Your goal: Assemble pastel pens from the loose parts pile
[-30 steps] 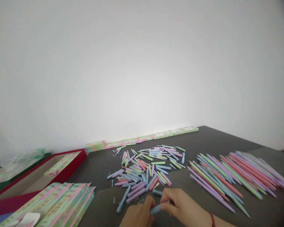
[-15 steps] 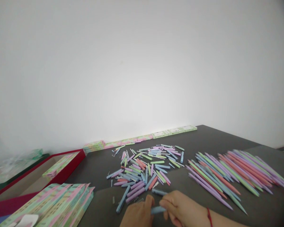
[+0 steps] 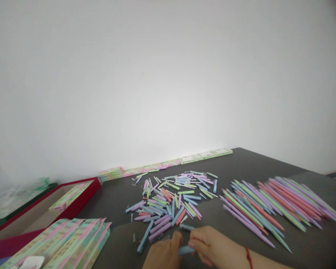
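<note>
- One blue pen barrel [image 3: 186, 250] pinched between left hand [image 3: 164, 254] and right hand [image 3: 212, 244], fingers [image 3: 196, 243] closed on it
- Two piles: loose pen parts [image 3: 168, 200] far, long pens [image 3: 277, 209] right
- Barrel barely shifted since previous frame

The right hand [image 3: 212, 244] wears a thin red thread bracelet [image 3: 248, 257] at its bare wrist [image 3: 238, 251]

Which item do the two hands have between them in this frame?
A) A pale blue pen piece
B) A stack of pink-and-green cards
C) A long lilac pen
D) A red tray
A: the pale blue pen piece sits between the fingers of the left hand and the right hand.
</note>
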The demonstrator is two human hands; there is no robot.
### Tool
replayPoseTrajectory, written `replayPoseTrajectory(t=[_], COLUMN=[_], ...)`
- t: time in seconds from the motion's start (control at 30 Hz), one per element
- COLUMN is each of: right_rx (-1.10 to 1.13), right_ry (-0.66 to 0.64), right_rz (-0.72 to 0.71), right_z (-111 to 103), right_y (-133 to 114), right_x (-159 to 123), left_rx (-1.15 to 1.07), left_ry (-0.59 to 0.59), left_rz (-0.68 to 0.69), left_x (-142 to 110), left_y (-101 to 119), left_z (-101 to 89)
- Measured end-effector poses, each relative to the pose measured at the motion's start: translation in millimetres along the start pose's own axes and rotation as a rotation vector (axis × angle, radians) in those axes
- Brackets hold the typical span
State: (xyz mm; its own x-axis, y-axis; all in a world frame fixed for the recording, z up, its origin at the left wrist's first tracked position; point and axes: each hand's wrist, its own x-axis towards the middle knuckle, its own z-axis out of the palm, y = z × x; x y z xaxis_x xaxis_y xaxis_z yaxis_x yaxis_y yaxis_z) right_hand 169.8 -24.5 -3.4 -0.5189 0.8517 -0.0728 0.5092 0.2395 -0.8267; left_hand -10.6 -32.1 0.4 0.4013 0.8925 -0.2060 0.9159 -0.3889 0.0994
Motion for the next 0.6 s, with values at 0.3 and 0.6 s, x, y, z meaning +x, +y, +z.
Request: replayPoseTrajectory(t=[0.3, 0.6], right_rx=[0.016, -0.013], right_ry=[-0.008, 0.007], right_rz=[0.021, -0.021], right_z=[4.0, 7.1], right_y=[0.1, 4.9], right_x=[-0.2, 0.9], left_rx=[0.017, 0.04], left_ry=[-0.012, 0.039], left_rz=[0.011, 0.004], left_x=[-0.3, 0.4], left_y=[3.5, 0.6], left_z=[-2.0, 3.8])
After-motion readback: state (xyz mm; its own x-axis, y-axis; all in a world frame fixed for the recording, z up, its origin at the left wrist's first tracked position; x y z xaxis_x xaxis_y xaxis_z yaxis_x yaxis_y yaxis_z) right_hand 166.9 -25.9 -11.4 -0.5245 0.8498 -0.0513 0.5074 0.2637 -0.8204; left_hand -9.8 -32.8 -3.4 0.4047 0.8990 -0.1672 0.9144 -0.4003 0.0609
